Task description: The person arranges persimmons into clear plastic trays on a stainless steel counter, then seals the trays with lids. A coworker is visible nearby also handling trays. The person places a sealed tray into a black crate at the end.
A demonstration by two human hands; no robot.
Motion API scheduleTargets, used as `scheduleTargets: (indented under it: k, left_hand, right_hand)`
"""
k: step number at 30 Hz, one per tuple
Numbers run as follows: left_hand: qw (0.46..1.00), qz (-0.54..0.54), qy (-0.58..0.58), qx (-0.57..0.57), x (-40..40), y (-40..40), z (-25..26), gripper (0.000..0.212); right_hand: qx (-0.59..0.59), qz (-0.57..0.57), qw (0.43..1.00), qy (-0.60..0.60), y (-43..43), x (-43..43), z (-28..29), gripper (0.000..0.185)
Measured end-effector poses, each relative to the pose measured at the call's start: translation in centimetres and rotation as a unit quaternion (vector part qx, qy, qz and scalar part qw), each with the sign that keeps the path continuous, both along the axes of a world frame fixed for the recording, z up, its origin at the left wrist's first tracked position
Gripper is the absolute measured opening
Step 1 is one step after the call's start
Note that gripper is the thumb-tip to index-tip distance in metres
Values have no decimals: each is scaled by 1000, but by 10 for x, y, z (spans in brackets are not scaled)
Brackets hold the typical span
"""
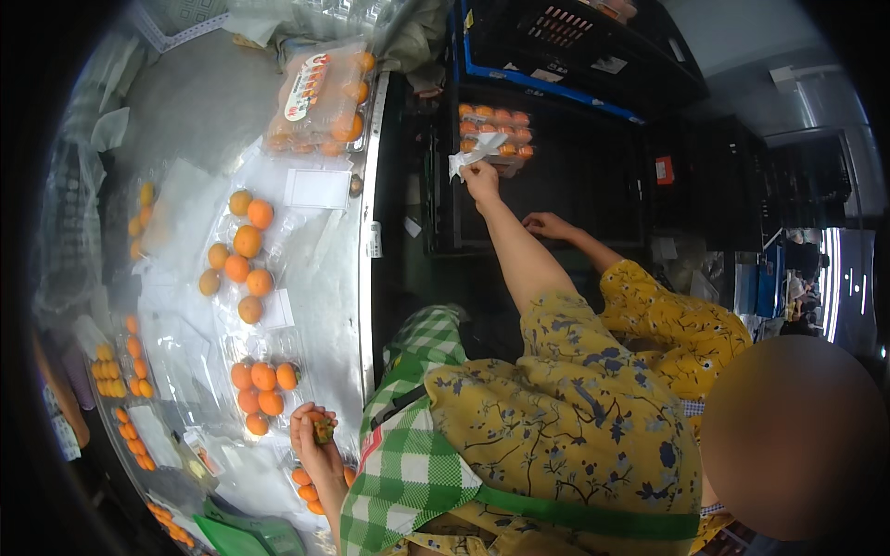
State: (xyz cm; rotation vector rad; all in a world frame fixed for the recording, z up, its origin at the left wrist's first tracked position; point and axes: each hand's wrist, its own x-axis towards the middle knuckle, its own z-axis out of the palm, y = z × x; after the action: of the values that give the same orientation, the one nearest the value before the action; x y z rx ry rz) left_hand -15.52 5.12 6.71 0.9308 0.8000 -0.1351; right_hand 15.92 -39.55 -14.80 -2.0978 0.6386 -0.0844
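Note:
At the steel table's near edge, my left hand (316,436) holds an orange persimmon (322,427), its leafy calyx showing. My right hand (481,182) reaches over a black plastic crate (570,201) and pinches a crumpled white strip (480,153), paper or film. Just beyond that strip lie clear packs of persimmons (494,125) in the crate. Several loose persimmons (247,242) and a further group (264,376) rest in clear trays on the table. Part of another clear tray of persimmons (306,492) shows beside my left forearm.
A co-worker's hand (549,226) is over the crate, close to my right forearm. A blue-rimmed black crate (556,42) stands behind. A stacked clear pack of persimmons (316,104), plastic sheets, white cards (318,189) and a green bag (243,532) lie on the steel table (201,83).

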Motion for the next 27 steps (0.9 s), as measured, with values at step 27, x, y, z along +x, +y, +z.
scheduleTargets:
  k: [27]
  left_hand:
    - [998, -40, -28, 27, -2, 3, -4, 28]
  right_hand:
    - [-290, 147, 924, -198, 33, -34, 61, 19]
